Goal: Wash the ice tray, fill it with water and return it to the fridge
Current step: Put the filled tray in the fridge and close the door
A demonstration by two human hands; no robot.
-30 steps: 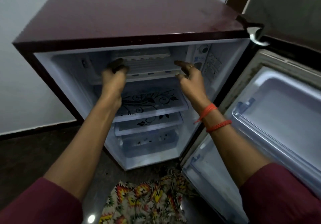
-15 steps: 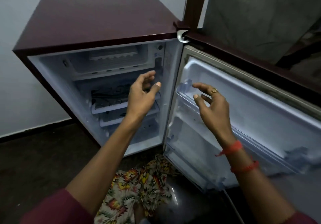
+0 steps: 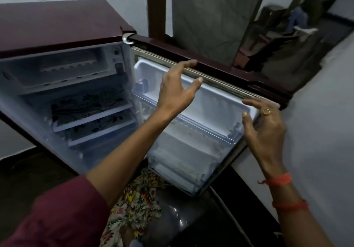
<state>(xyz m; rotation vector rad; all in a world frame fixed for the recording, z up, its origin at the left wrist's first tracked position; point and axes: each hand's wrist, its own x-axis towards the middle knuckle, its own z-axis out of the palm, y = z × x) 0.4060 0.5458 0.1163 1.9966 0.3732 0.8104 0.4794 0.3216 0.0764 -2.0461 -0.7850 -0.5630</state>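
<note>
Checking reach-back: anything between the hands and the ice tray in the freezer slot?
Nothing visible. The ice tray lies in the open-fronted freezer compartment; left hand and right hand are both at the door, empty.

fridge (image 3: 57, 28) open, door (image 3: 210, 101) swung wide. your left hand (image 3: 177, 91) spread, fingertips at door's top edge. your right hand (image 3: 264, 129) spread at door's outer edge. ice tray (image 3: 67, 67) sits in freezer compartment.

Single head view, angled down, close on open fridge (image 3: 63, 85).
</note>
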